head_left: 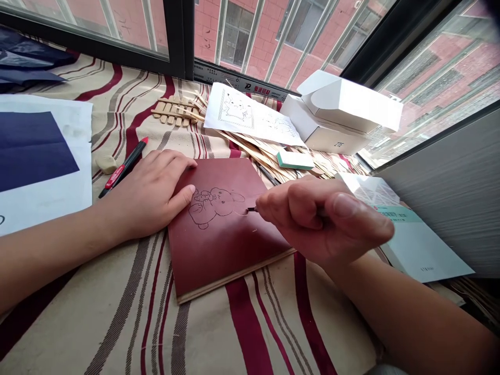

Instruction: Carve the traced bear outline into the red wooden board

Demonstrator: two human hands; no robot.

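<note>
A dark red board (219,260) with pale wooden edges lies on the striped cloth. A rabbit-like figure (216,203) is drawn on it in black lines, and a few pale marks show near its right side. My left hand (156,187) rests flat over the board's left edge, fingers stretched out and thumb on the surface. My right hand (320,219) is closed round a thin tool (252,209) with a narrow dark tip. That tip meets the board just right of the drawn figure; most of the tool is hidden in the fist.
Left of the board lie a black-and-red marker (124,167), a rounded beige lump (106,164) and a white sheet (47,208). Behind are wooden sticks (177,112), a printed paper (250,114), a white-green block (295,160) and white boxes (344,109). A book (422,245) lies right.
</note>
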